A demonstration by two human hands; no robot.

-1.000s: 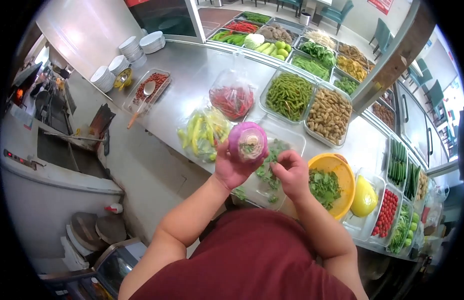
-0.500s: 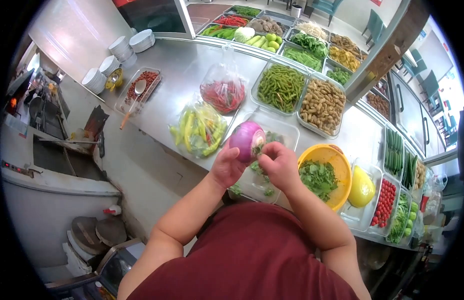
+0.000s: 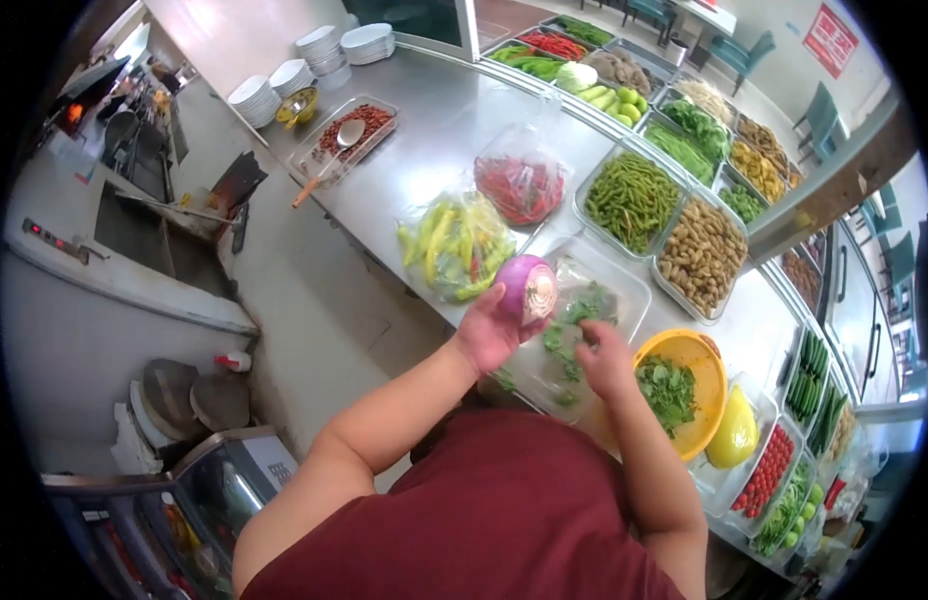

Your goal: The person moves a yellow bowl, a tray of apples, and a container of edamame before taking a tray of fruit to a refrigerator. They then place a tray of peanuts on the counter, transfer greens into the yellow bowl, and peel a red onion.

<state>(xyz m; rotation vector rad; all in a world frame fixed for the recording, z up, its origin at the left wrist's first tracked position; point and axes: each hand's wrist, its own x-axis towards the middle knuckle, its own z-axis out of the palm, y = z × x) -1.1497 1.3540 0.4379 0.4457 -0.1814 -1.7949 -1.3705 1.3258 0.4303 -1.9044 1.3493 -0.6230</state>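
Note:
My left hand (image 3: 489, 332) holds a cut purple onion (image 3: 527, 290), its pale ringed face turned to the right. Beside it, my right hand (image 3: 606, 358) is closed in a pinch over a clear plastic tray (image 3: 632, 290) with loose green leaves (image 3: 561, 345). Whatever its fingertips may hold is too small to make out. Just right of that hand stands a yellow bowl (image 3: 721, 382) of leafy greens. Behind the onion lie a bag of light green peppers (image 3: 452, 245) and a bag of red peppers (image 3: 521, 185).
Trays of green beans (image 3: 632, 200) and peanuts (image 3: 702, 255) stand behind. To the right are a yellow bag (image 3: 734, 428) and cherry tomatoes (image 3: 767, 472). Stacked plates (image 3: 368, 42) and a tray of red pieces with a spoon (image 3: 351, 132) are at the back left.
My right hand has come away from the onion and moved down to the right, over the tray. The onion stays in my left hand. The camera view has shifted.

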